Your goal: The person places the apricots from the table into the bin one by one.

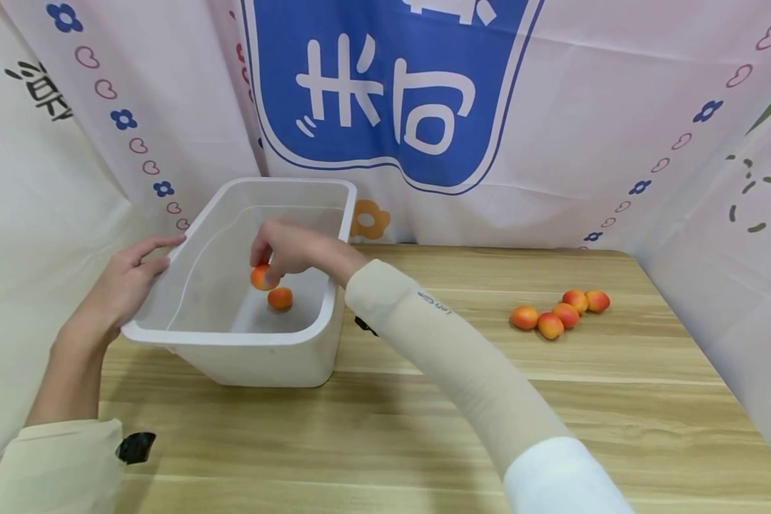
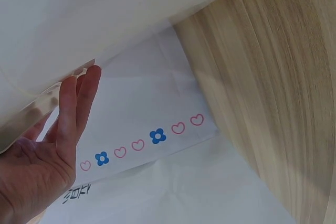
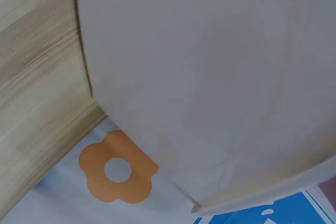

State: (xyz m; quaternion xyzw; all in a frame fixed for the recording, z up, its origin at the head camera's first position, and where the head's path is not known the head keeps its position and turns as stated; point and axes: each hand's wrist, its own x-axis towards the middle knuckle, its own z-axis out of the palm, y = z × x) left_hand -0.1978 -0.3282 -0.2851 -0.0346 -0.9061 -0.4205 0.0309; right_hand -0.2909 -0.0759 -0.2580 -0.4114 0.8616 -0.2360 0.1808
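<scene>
A deep white plastic bin point(image 1: 231, 338) stands on the left of the table. Over its inside, my right hand point(image 1: 289, 248) pinches an orange-red apricot point(image 1: 263, 278) between thumb and fingers. Just below, another apricot point(image 1: 280, 298) lies on the bin's floor. My left hand point(image 1: 128, 280) is at the left rim, thumb and fingertips touching its outer edge. In the left wrist view the left hand point(image 2: 47, 150) shows straight fingers reaching up under the rim. Only the bin's outer wall point(image 3: 199, 77) fills the right wrist view; the right hand is hidden there.
Several apricots point(image 1: 550, 325) lie in a loose cluster on the right of the wooden table point(image 1: 424, 457). A printed white cloth point(image 1: 572, 143) with a blue panel hangs behind the table, and white cloth also lines both sides.
</scene>
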